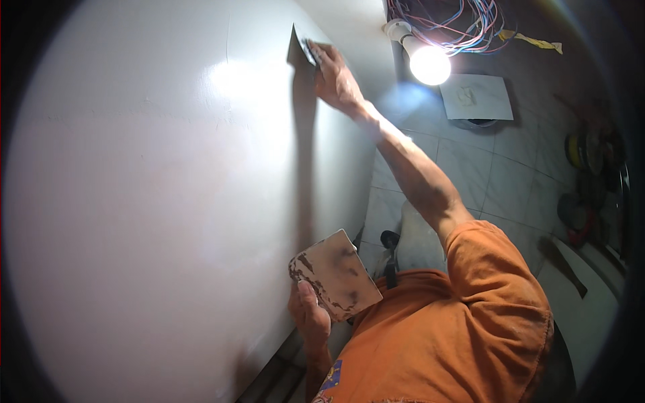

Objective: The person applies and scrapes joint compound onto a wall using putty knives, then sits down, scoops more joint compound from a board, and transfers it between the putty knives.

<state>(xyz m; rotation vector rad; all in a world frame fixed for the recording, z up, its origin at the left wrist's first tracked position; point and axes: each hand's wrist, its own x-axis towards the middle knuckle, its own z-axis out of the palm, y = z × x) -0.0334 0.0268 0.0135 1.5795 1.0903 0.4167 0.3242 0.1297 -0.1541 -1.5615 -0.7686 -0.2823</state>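
Note:
A pale, smooth wall [134,201] fills the left side. My right hand [336,77] is stretched up and far, closed around a wide, thin-bladed putty knife [295,48]. The blade is tilted at the wall's surface, and a long shadow falls below it; whether its edge touches cannot be made out. Low in the middle, near my body, my left hand [312,314] grips a flat beige rectangular board [342,272] by its left side, thumb on top. Brown, flaky patches mark the board's near-left edge, with dark smudges across its face.
A lit bulb [430,65] hangs close to my right forearm, below tangled red and blue wires [463,27]. A white sheet [476,97] covers a round container on the tiled floor [463,168]. Dark clutter and spools [584,151] lie at the right.

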